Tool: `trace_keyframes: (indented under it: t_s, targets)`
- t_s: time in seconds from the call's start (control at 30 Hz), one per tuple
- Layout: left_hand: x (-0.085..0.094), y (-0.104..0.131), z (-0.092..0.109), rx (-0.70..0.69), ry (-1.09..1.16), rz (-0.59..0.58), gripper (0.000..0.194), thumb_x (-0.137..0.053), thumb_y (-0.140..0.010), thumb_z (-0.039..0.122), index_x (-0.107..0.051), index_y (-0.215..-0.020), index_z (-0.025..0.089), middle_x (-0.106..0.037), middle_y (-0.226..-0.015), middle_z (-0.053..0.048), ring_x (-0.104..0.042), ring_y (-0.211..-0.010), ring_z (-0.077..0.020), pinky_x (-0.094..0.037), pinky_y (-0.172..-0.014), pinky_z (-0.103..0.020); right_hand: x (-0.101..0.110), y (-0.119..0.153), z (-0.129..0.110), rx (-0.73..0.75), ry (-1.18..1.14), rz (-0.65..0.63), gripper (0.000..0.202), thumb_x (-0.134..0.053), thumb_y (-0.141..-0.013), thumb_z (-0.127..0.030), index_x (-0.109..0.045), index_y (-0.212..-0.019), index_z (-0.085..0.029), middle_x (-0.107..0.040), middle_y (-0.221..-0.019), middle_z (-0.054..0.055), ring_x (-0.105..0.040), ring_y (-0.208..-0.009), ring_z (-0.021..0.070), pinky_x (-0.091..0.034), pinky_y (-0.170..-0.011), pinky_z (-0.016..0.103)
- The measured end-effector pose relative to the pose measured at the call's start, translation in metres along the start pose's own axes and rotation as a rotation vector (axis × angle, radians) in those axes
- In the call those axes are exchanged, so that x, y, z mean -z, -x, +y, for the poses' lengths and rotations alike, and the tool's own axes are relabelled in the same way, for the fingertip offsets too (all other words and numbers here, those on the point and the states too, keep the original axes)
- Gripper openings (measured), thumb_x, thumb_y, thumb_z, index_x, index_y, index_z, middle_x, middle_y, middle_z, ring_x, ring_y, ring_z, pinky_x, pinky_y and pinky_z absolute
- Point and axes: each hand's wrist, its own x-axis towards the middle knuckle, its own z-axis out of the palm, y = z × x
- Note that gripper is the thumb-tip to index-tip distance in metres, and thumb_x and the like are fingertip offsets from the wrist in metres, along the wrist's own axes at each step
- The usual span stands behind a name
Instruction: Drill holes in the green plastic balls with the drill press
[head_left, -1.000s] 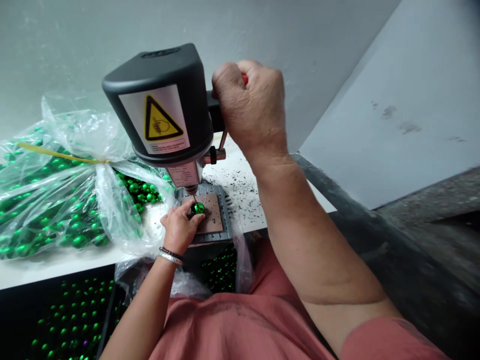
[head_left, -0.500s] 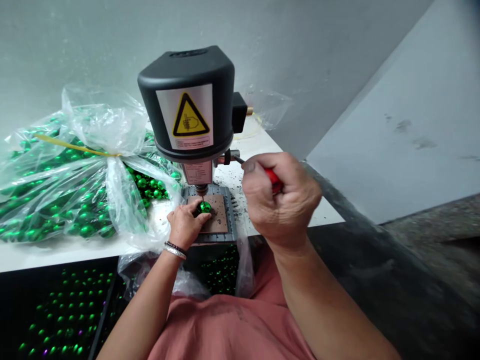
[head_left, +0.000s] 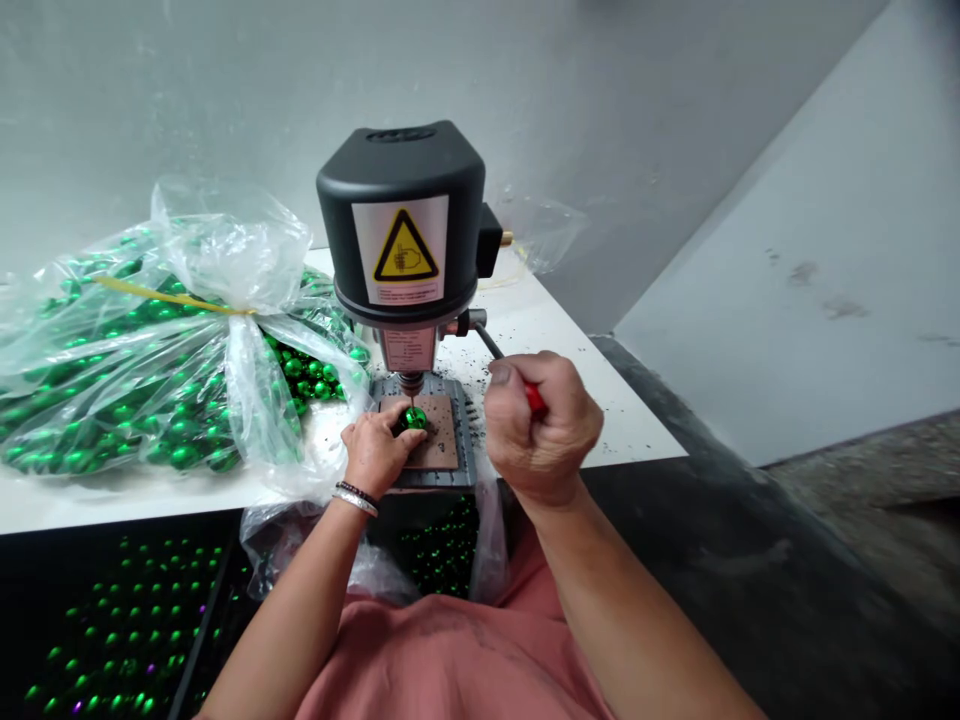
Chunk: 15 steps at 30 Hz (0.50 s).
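Note:
A black drill press with a yellow warning sign stands at the middle of the white table. Under its thin bit, a shiny green ball sits on a brown board. Thumb and fingers of my left hand grip the ball from the left; a dark bracelet and a silver one are on that wrist. My right hand is wrapped round the red knob of the press lever. The bit tip meets the top of the ball; whether it is inside cannot be made out.
A tied clear plastic bag full of green balls lies on the white table at the left. Dark shavings are scattered round the press base. More green balls show below the table's front edge. A wall rises behind.
My right hand has pulled the lever down and towards me. The press appears further right and lower in view. My left hand still grips the ball.

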Motion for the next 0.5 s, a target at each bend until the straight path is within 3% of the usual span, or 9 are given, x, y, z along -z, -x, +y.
trace_keyframes:
  t_s: [0.37,0.5]
  targets:
    - [0.0,-0.001,-0.002,0.041,-0.006,-0.015,0.047,-0.06,-0.072,0.048,-0.062,-0.115,0.028,-0.07,-0.094,-0.007,-0.059,-0.092,-0.0248,-0.038,-0.08,-0.034,-0.005,0.026,0.004,-0.09,-0.071,-0.009,0.011,-0.049,-0.076,-0.014,-0.053,-0.083,-0.021,-0.057,-0.072,-0.001,-0.054,-0.067,0.0095,-0.045,-0.062,0.024]
    - [-0.001,-0.002,-0.002,0.034,0.038,-0.012,0.046,-0.061,-0.071,0.045,-0.063,-0.113,0.027,-0.07,-0.094,-0.006,-0.059,-0.092,-0.0236,-0.039,-0.08,-0.034,-0.006,0.007,-0.003,-0.117,-0.053,0.046,0.006,-0.048,-0.079,-0.017,-0.053,-0.078,-0.021,-0.053,-0.066,-0.003,-0.05,-0.06,0.008,-0.042,-0.057,0.023]
